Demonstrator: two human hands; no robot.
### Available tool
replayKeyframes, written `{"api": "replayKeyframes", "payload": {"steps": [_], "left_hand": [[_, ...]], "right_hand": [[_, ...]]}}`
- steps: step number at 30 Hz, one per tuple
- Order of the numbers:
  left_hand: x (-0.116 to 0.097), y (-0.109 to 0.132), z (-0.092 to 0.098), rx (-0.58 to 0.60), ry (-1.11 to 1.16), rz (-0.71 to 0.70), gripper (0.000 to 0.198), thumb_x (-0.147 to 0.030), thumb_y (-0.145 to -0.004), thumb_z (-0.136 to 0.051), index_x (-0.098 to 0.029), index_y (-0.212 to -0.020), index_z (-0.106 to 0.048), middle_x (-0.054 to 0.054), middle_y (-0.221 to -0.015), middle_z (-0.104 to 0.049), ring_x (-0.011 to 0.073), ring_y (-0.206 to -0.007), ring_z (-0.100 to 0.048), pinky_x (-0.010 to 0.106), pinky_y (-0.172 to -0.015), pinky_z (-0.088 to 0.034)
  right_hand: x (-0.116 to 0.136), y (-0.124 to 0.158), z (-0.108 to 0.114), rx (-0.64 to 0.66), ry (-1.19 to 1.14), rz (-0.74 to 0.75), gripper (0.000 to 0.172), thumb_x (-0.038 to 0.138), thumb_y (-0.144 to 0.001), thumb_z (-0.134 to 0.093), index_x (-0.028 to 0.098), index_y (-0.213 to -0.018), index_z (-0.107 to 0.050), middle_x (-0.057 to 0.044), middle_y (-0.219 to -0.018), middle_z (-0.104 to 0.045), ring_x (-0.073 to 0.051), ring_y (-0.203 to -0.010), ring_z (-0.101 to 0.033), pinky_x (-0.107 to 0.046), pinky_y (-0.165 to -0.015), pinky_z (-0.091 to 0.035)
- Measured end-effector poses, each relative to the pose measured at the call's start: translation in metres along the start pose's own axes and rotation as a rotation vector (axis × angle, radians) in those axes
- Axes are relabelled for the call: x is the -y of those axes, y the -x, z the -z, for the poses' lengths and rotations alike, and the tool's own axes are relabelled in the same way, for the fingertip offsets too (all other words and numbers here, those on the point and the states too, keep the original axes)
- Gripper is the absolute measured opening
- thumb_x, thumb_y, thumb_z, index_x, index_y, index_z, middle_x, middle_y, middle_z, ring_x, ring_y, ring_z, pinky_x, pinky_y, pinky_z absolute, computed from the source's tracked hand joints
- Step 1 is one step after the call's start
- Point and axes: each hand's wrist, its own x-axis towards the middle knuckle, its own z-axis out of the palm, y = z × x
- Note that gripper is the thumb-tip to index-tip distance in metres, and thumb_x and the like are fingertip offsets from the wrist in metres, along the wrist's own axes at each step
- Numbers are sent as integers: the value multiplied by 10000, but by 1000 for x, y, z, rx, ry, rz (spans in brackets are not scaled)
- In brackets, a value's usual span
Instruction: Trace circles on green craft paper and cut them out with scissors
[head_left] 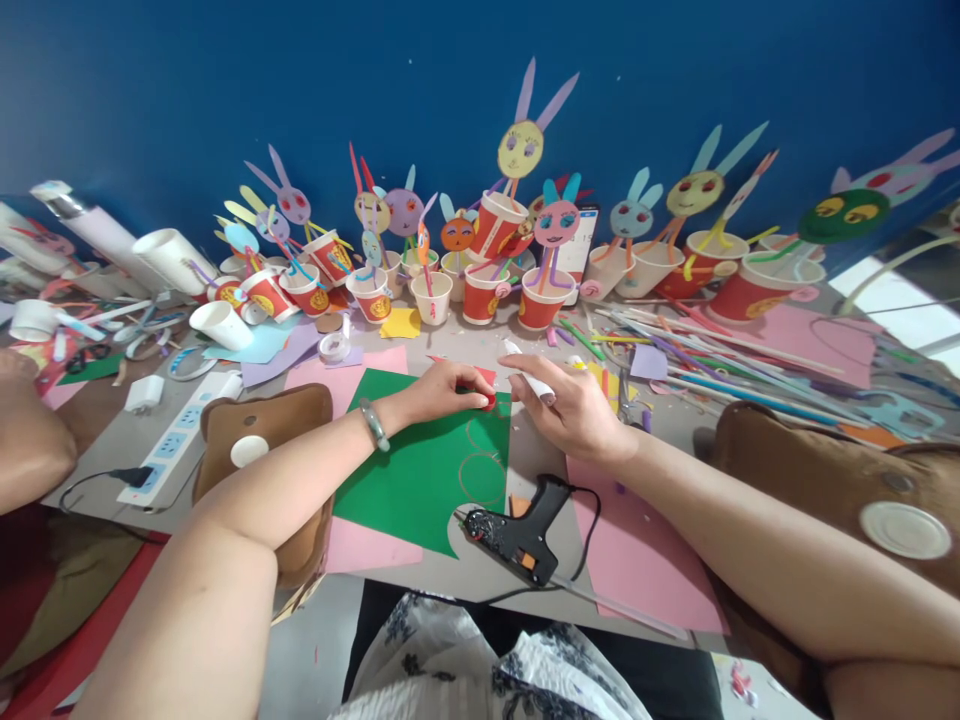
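Note:
My left hand is closed, its fingertips pinching a small red piece near the far right corner of a green paper sheet. What the red piece is I cannot make out, as the fingers partly cover it. Red paper shows just behind these fingers. To the right, my right hand grips a white marker-like stick, tilted above the table. Round outlines are drawn on the green sheet, and a curved bite is cut from its near edge. Beside that cut lies a black hot glue gun.
Paper cups with rabbit-faced figures line the blue wall. Pipe cleaners lie in a heap at right. Brown cushions flank both forearms. At left are a power strip, tape roll and another person's arm.

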Motion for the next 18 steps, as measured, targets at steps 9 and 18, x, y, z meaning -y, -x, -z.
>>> {"api": "replayKeyframes", "payload": {"steps": [9, 18], "left_hand": [[-6, -2, 0, -33, -104, 38, 122, -160, -781, -696, -137, -862, -784, 61, -895, -771, 167, -856, -690, 263, -802, -504], [-6, -2, 0, -44, -130, 30, 109, -157, -778, -725, -141, -870, -783, 62, -903, -766, 170, -891, -680, 270, -830, -493]], "right_hand": [[8, -1, 7, -205, -20, 131, 191, 281, -969, -514, 207, -887, -670, -49, -735, -743, -167, -617, -680, -284, -611, -521], [-2, 1, 3, -56, -95, 369, 55, 178, -881, -565, 214, -840, -559, 8, -630, -630, -125, -512, -548, -257, -512, -410]]}}
